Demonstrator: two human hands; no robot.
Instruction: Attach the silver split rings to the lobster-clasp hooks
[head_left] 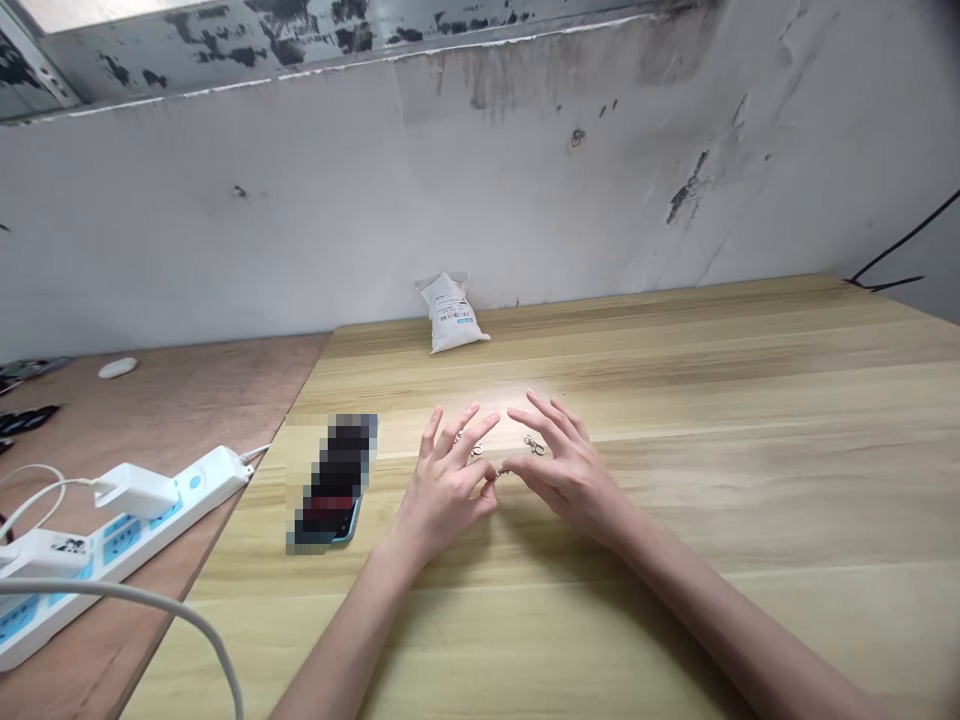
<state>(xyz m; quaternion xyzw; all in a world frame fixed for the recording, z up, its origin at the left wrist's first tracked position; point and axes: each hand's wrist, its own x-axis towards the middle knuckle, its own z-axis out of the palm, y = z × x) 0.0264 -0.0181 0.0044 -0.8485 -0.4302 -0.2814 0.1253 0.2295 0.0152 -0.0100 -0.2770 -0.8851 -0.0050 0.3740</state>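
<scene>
Over the middle of the wooden table (675, 560), my left hand (450, 490) pinches a small metal piece (503, 473) between thumb and forefinger, its other fingers raised and spread. My right hand (566, 465) meets it from the right, thumb and forefinger closed at the same piece, other fingers lifted. The piece is mostly hidden by fingertips, so its exact kind is unclear. A silver swivel clasp (534, 445) lies on the table just beyond my right fingers. Another small metal clasp (476, 451) shows partly behind my left fingers.
Left of my hands lies a phone (345, 525) with a blue edge, mostly pixelated. A white plastic packet (452, 315) rests against the wall at the back. On the brown table to the left are a power strip (214, 480) with plugged-in chargers, a cable (187, 615) and a white oval object (118, 368).
</scene>
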